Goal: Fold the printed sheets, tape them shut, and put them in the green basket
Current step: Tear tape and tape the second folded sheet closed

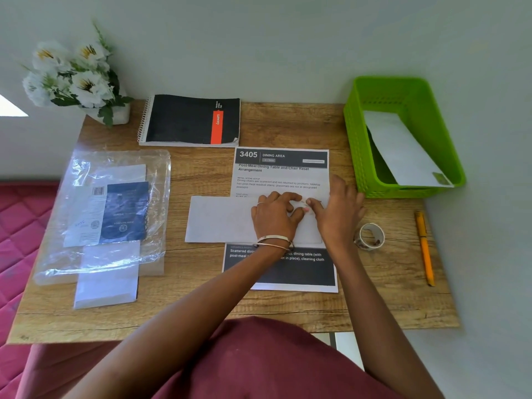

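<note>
Both hands [305, 214] pressing folded sheet [218, 220], perhaps taping, over "3405 DINING AREA" page [280, 168]

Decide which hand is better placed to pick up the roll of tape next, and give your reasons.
The right hand. The tape roll stands on the table just beside its wrist, on the right. The left hand presses the folded sheet and would have to cross over.

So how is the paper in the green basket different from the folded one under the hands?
The folded paper in the basket leans tilted against the green basket wall; the folded paper on the table lies flat across a printed sheet. The basket one is untouched; the table one has the left hand and right hand pressing its top edge. Both are plain white folded strips.
</note>
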Demonstrator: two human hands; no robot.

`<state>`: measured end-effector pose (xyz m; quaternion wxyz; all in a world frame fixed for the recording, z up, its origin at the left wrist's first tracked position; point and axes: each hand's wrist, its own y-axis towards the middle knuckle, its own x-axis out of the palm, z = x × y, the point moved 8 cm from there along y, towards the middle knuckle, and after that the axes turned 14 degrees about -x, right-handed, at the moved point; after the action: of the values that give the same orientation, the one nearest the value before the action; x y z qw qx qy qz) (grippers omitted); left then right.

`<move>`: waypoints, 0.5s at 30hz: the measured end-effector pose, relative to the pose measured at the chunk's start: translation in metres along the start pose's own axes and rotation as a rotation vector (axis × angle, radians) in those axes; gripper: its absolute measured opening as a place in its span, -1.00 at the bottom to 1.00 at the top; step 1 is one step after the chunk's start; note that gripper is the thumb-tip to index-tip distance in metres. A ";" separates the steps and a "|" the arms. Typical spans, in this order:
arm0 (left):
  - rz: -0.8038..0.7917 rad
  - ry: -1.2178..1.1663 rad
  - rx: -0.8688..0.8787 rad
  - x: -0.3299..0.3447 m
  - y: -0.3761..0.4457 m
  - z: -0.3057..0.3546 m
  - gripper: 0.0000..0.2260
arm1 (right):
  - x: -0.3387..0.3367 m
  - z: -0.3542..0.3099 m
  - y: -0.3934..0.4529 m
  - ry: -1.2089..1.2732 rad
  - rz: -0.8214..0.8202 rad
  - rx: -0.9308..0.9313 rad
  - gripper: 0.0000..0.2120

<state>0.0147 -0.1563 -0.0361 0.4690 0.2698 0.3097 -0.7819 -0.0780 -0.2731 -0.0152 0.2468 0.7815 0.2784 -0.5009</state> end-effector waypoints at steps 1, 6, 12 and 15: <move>0.001 -0.002 0.001 0.000 0.000 0.000 -0.80 | -0.001 0.000 -0.001 -0.001 -0.002 0.002 -0.40; -0.010 0.003 0.005 0.000 -0.001 0.000 -0.79 | -0.006 0.003 -0.010 -0.029 -0.029 0.006 -0.31; -0.071 -0.024 -0.009 0.002 0.002 -0.003 -0.78 | -0.006 -0.001 -0.003 -0.013 -0.112 -0.026 -0.22; -0.109 -0.028 -0.021 0.003 0.004 -0.004 -0.76 | -0.007 0.000 0.008 0.104 -0.048 0.017 -0.33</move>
<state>0.0174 -0.1564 -0.0422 0.4325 0.2366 0.3257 -0.8067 -0.0749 -0.2801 -0.0077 0.2133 0.8017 0.3053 -0.4676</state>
